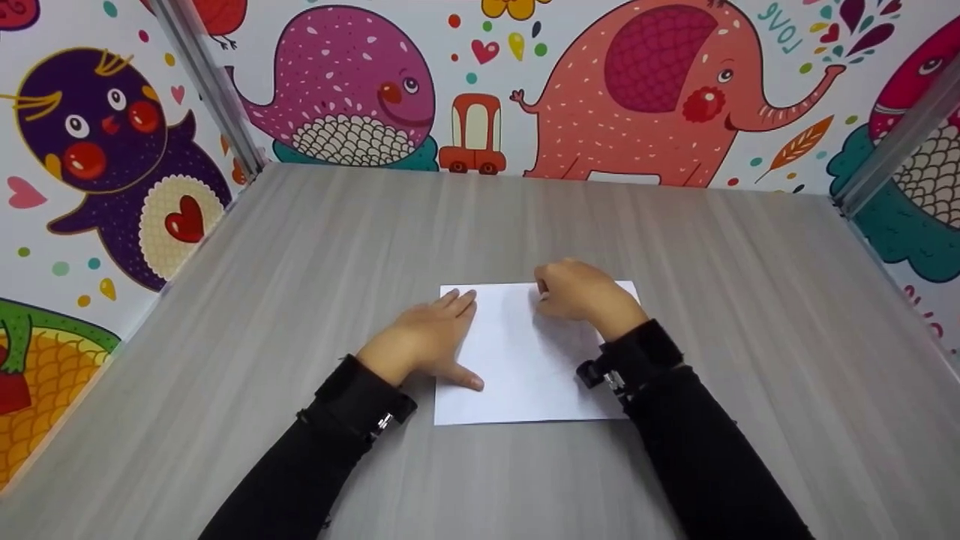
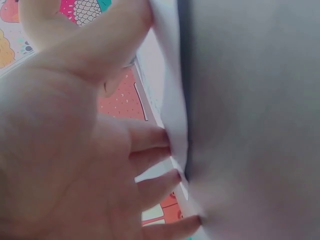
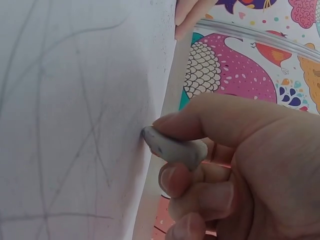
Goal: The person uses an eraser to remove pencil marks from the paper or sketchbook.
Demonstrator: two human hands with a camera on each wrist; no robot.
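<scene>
A white sheet of paper (image 1: 510, 390) lies flat on the table. My left hand (image 1: 427, 337) rests on its left side, fingers spread and thumb toward the near part. In the left wrist view, the fingertips of that hand (image 2: 65, 150) touch down along the sheet's edge. Over the upper right of the paper, my right hand (image 1: 585, 296) pinches a small, worn white eraser (image 3: 175, 148) between thumb and fingers. The eraser's smudged dark tip is right at the paper. Grey pencil lines (image 3: 75, 214), straight and curved, cross the sheet in the right wrist view.
The grey wood-grain table (image 1: 337, 247) stretches around the sheet on all sides. Panels printed with cartoon animals, such as an elephant (image 1: 645, 135), stand along the back and both sides. Metal posts (image 1: 217, 82) mark the back corners.
</scene>
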